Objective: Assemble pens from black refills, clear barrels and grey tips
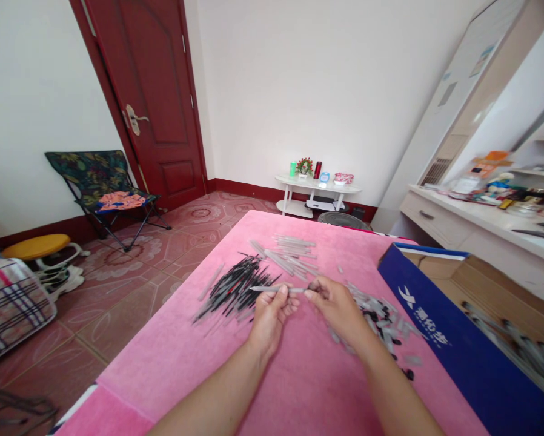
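Note:
A grey translucent pen (pixel 272 290) lies level across both hands above the pink cloth. My left hand (pixel 272 312) is closed around its barrel, with the pointed end sticking out to the left. At the pen's right end, the fingers of my right hand (pixel 331 300) are pinched; a small dark part shows there, too blurred to make out. Left of my hands lies a heap of thin dark pen refills (pixel 235 287). Behind them are clear empty-looking pen barrels (pixel 290 257). Clear caps and small black plugs (pixel 383 321) lie scattered to the right of my right hand.
A blue shoebox (pixel 435 327) stands open at the table's right, with several pens (pixel 517 342) in it. The pink cloth (pixel 199 369) covers the table. Beyond are a small white stand (pixel 317 184), a folding chair (pixel 94 181) and a white dresser (pixel 444 218).

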### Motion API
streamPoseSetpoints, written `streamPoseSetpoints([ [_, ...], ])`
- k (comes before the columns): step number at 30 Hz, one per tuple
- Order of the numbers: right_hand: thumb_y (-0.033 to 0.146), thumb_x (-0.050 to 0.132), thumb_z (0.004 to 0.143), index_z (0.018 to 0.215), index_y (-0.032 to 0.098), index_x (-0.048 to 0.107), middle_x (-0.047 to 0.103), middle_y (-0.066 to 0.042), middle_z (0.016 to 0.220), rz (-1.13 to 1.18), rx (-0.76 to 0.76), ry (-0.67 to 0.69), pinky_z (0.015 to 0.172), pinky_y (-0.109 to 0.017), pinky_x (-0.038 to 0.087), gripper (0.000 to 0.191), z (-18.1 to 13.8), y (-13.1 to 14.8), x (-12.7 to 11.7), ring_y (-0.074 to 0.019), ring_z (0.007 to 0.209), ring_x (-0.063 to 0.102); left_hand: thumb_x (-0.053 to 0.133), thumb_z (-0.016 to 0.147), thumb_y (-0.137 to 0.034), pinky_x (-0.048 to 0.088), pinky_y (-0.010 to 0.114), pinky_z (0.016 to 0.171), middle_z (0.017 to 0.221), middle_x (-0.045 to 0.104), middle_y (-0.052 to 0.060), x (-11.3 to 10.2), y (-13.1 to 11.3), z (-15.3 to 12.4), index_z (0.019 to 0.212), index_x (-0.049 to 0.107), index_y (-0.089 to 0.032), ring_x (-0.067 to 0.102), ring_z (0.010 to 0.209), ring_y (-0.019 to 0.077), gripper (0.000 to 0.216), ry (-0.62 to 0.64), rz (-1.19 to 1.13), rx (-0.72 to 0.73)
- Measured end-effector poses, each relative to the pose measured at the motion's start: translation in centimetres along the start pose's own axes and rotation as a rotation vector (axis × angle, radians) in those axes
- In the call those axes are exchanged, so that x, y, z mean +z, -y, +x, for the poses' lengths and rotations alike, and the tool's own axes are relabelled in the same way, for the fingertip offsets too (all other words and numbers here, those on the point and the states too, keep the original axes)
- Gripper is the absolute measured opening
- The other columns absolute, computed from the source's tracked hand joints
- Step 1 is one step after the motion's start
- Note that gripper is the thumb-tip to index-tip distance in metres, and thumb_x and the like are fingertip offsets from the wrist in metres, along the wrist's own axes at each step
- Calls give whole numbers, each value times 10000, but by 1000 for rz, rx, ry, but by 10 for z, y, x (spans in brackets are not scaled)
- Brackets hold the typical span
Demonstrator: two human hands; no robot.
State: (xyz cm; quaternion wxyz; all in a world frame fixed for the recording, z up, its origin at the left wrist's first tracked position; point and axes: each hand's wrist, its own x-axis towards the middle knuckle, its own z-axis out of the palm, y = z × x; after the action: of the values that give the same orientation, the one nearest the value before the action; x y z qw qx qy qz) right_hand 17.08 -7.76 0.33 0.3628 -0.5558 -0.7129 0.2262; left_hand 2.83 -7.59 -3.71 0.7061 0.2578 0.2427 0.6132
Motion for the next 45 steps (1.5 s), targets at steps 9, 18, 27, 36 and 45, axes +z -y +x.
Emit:
streamPoseSetpoints([
  [9, 390, 451, 781, 634, 179, 518, 525, 23, 542, -8, 13, -6, 501, -203, 325, 265, -1, 2, 3, -112, 516, 481, 676, 649, -307, 435, 188, 533, 631, 622, 40, 1, 0, 0, 786, 630, -92, 562, 539, 86, 259, -18, 19, -8],
  [18, 390, 466, 748, 631, 182, 569, 582, -2, 540, -76, 109, -64, 484, -218, 331, 260, 1, -12, -21, -131, 502, 514, 647, 673, -349, 412, 177, 520, 658, 609, 23, -3, -1, 3, 792, 593, -113, 551, 547, 77, 270, -59, 42, 17],
  [27, 158, 578, 547, 529, 213, 620, 595, 2, 497, -332, 238, 14, 470, -220, 290, 72, -6, -42, -52, -128, 487, 512, 584, 682, -474, 375, 194, 463, 569, 541, -14, 1, -4, 3, 815, 552, -145, 493, 447, 78, 356, 4, 102, 5],
  [36, 229, 571, 600, 633, 236, 635, 631, -18, 624, -598, 293, 63, 460, -227, 230, 71, -4, -44, -40, -141, 538, 538, 606, 687, -401, 164, 161, 365, 471, 382, -70, -4, -3, 6, 972, 632, -120, 243, 359, 19, 401, 32, 336, 13],
  [45, 198, 550, 629, 653, 213, 609, 648, -68, 705, -728, 318, 143, 511, -257, 280, 65, -7, -36, -34, -207, 691, 599, 658, 637, -248, 377, 341, 878, 927, 678, 75, -4, -1, 9, 891, 690, -167, 577, 926, 238, 269, 41, 543, 181],
])
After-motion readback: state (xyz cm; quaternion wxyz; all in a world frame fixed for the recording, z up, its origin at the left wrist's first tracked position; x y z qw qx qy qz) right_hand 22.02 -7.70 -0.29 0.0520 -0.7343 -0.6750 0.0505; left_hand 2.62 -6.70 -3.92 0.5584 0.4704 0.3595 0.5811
